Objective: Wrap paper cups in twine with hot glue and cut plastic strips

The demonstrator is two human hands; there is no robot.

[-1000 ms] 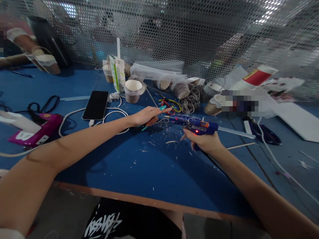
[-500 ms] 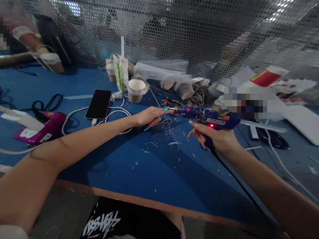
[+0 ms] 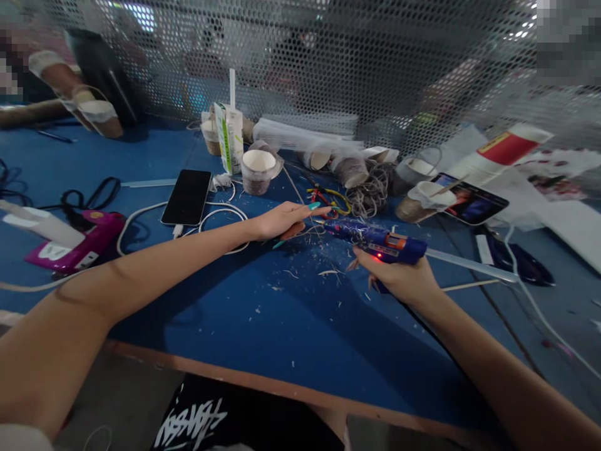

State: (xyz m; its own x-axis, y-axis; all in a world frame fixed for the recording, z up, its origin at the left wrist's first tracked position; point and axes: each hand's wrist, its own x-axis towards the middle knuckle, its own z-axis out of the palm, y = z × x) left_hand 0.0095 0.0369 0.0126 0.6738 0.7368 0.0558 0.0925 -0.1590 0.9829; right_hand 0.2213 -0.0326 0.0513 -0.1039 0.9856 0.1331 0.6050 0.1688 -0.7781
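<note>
My right hand [image 3: 399, 275] is wrapped round a blue hot glue gun [image 3: 380, 241] whose red light glows; a clear glue stick pokes out of its back to the right. The gun's nozzle points left, toward my left hand [image 3: 282, 220]. That hand rests on the blue table [image 3: 263, 326] with its fingers stretched out, pressing on a thin strand of twine [image 3: 312, 232] right at the nozzle tip. Scraps of fibre lie scattered around both hands.
A black phone [image 3: 188, 197] on a white cable lies left of my left hand, beside a paper cup [image 3: 256, 170] and a carton [image 3: 228, 138]. Twine-wrapped cups [image 3: 350, 170], a twine bundle [image 3: 370, 194], a second phone [image 3: 469, 202] and a pink glue gun [image 3: 75, 247] are about. Another person's arm [image 3: 70, 94] is far left.
My right hand lifted the glue gun up and right half a second ago, then brought it back down with the nozzle by my left fingertips. My left hand stayed put.
</note>
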